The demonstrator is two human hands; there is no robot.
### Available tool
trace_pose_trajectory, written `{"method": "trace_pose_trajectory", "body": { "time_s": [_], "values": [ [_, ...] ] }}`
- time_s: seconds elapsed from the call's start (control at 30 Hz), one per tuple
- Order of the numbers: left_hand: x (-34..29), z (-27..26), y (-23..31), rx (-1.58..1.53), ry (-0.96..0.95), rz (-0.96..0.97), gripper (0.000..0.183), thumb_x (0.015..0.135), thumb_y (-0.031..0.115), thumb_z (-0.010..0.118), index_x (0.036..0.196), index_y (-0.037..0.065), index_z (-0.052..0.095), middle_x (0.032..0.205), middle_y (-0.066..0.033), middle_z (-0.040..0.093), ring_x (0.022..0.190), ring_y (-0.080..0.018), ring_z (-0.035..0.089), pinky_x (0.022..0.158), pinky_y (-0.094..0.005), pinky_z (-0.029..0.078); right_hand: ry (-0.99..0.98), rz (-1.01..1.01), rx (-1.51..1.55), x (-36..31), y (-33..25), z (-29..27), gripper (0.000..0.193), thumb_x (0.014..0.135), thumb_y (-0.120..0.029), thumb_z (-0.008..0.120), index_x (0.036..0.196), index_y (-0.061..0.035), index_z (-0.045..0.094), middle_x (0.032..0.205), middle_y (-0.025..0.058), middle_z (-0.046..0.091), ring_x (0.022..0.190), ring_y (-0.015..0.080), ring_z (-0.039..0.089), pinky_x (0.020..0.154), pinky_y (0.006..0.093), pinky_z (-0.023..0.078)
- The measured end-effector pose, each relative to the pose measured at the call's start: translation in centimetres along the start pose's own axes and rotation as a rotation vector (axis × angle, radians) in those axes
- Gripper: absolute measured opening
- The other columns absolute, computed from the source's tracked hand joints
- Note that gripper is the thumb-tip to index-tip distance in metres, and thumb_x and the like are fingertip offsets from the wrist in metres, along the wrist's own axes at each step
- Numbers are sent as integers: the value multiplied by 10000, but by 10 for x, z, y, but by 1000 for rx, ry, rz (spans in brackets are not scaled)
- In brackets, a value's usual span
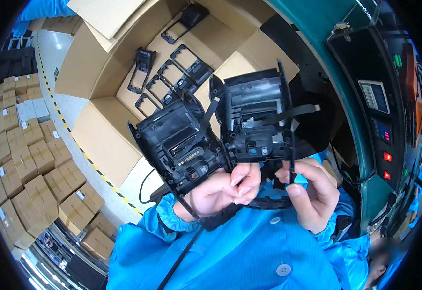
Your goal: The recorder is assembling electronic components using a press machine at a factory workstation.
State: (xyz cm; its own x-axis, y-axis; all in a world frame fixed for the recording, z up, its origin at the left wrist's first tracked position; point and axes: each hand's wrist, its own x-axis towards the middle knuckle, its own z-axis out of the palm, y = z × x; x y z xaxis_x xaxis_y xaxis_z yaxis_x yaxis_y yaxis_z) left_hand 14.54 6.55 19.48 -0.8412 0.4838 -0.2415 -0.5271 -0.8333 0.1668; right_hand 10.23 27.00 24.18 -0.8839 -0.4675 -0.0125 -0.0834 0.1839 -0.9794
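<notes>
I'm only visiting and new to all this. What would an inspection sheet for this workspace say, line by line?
Surface: open cardboard box beyond the hands; no worktop seen beneath them.
Job's things: two black plastic parts held up, the left housing tilted and the right housing nearer upright, insides showing.
Clutter: several more black frames inside the box.
Hands: left hand at the left housing's lower end, fingers curled, grip partly hidden; right hand pinching the right housing's lower right edge.
Cables: a flat strip projecting from each housing; black cable curving near the left sleeve.
Surroundings: stacked cartons left; dark control unit with red lights right.
</notes>
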Motion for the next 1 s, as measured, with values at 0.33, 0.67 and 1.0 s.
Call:
{"method": "trace_pose_trajectory", "body": {
  "time_s": [0.33,0.67,1.0],
  "values": [
    [26,-158,150,1831,785,451,178,891,73,472,968,-23,600,819,-185,621,787,-322,606,704,-433,470,46,182,-239,-4,30,-7,261,866,-7,693,1126,8,674,1055,150,658,873,223,658,778,304,526],
    [180,-242,247,2595,188,329,246,808,63,527,1037,33,612,963,-196,654,847,-405,640,727,-506,524,51,343,-403,-13,50,-22,240,881,-92,699,1103,-2,677,1059,177,664,925,327,656,819,365,528],
    [249,-276,254,2643,-233,500,364,773,38,544,1121,36,652,989,-187,660,930,-387,642,806,-490,521,41,484,-396,-9,65,-26,264,880,-119,701,1109,11,675,1055,195,675,960,354,660,844,384,532]
  ]
}}
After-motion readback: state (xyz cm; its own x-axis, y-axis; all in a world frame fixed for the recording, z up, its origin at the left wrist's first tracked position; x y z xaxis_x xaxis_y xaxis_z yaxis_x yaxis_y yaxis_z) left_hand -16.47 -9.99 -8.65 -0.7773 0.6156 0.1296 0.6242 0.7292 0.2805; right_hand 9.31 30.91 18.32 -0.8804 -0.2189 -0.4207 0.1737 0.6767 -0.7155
